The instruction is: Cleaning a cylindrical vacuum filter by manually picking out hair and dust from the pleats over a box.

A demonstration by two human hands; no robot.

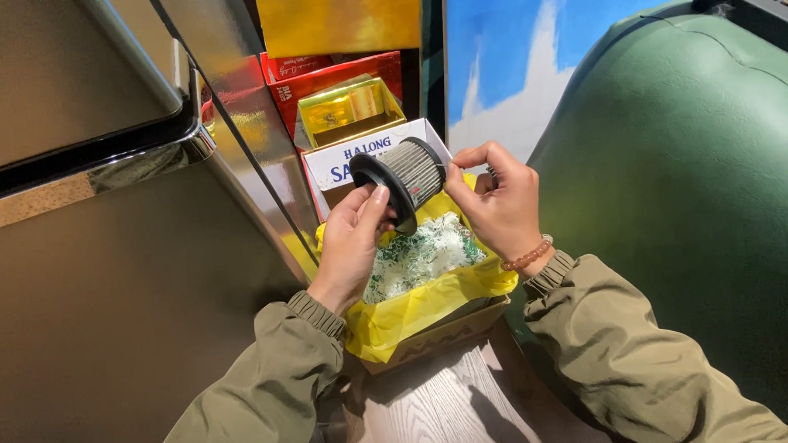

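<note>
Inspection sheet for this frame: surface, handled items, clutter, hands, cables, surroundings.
Surface: pale wood floor.
Job's things: cylindrical pleated filter, black rimmed, held over yellow-lined cardboard box holding pale debris.
Clutter: red and gold boxes stacked behind.
Hands: left hand grips the filter's rim; right hand holds its far end.
Cables: nothing seen.
Surroundings: metal panel on the left, green rounded body on the right.
</note>
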